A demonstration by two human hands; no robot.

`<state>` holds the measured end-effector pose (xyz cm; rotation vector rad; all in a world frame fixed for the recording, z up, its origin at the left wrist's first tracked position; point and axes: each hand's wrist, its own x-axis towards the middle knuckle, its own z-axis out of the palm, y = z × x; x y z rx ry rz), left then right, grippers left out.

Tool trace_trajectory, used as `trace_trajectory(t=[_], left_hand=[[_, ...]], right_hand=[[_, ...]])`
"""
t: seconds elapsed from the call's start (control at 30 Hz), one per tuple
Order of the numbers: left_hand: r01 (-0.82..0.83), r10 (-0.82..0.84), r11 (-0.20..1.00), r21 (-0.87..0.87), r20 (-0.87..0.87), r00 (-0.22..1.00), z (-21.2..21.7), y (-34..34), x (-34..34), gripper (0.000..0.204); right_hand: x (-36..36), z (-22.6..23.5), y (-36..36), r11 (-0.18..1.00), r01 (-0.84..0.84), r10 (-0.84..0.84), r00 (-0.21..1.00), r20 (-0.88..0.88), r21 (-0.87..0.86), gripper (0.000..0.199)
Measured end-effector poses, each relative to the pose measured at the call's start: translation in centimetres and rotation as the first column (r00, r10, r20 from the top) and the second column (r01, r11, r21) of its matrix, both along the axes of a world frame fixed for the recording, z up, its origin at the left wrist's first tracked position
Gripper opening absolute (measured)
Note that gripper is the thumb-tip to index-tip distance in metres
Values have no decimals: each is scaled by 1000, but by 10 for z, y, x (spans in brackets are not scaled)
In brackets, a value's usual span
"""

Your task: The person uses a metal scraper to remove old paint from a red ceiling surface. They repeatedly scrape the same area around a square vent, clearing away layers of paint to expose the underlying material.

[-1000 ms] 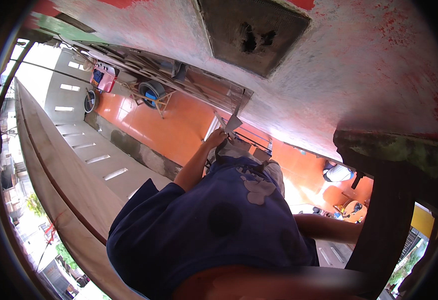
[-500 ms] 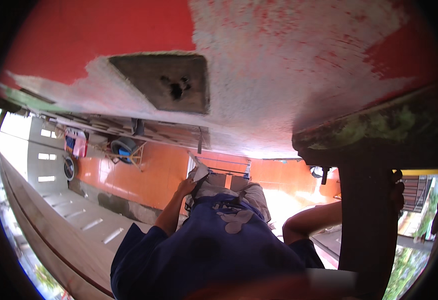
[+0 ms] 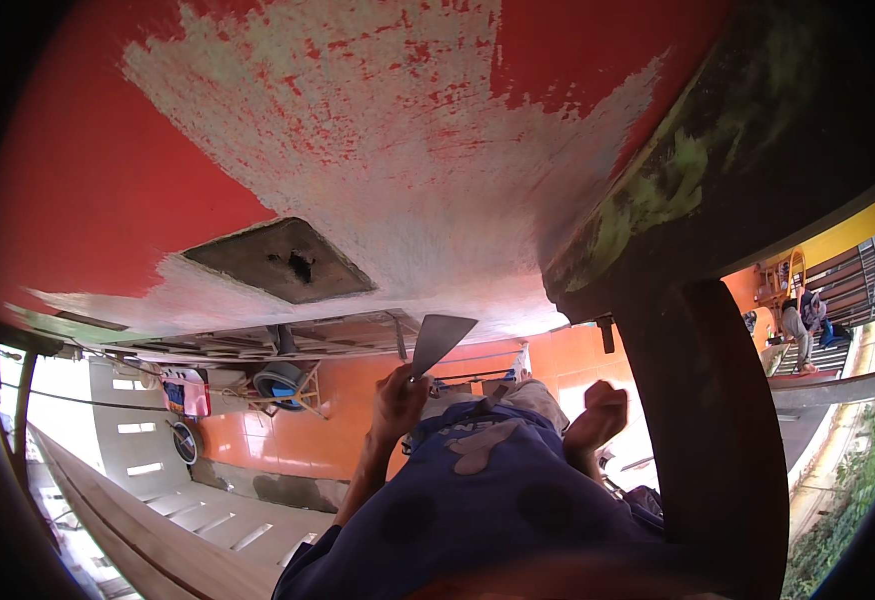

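Note:
My left hand [image 3: 396, 398] grips the handle of a metal scraper [image 3: 440, 342], its wide blade pointing up toward a red painted hull [image 3: 108, 180] overhead. The blade tip is just below the hull's scraped white patch [image 3: 388, 130]; I cannot tell if it touches. My right hand [image 3: 598, 412] is curled into a fist beside a dark curved post [image 3: 718, 420], and nothing shows in it. My blue shirt [image 3: 488, 500] fills the lower middle.
A dark square recess [image 3: 280, 262] with a hole sits in the hull left of the scraper. A mossy dark beam [image 3: 678, 190] runs at the upper right. Orange walls [image 3: 348, 420], a blue hose reel [image 3: 280, 382] and a seated person [image 3: 803, 315] lie beyond.
The view has swung so the hull fills more of it. My left hand with the scraper has come up nearer the hull, and my right hand has risen into a fist.

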<state>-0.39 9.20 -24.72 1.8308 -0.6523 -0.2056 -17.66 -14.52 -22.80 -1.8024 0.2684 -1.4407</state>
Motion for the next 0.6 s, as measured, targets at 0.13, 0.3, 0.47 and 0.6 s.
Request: trace_trajectory(t=[0.13, 0.3, 0.47, 0.6], left_hand=[[187, -302, 899, -396, -251, 920, 63, -49, 8, 30], [284, -323, 879, -383, -39, 946, 120, -87, 1, 51], [355, -447, 839, -412, -150, 882, 154, -91, -3, 66], [391, -530, 789, -474, -202, 824, 169, -87, -3, 68]], right_hand=[[28, 28, 23, 700, -508, 705, 601, -377, 502, 22], [90, 78, 4, 648, -690, 759, 617, -206, 321, 51], [124, 113, -1, 646, -687, 669, 720, 186, 333, 45], [138, 137, -8, 751, -609, 616, 785, 60, 257, 34]])
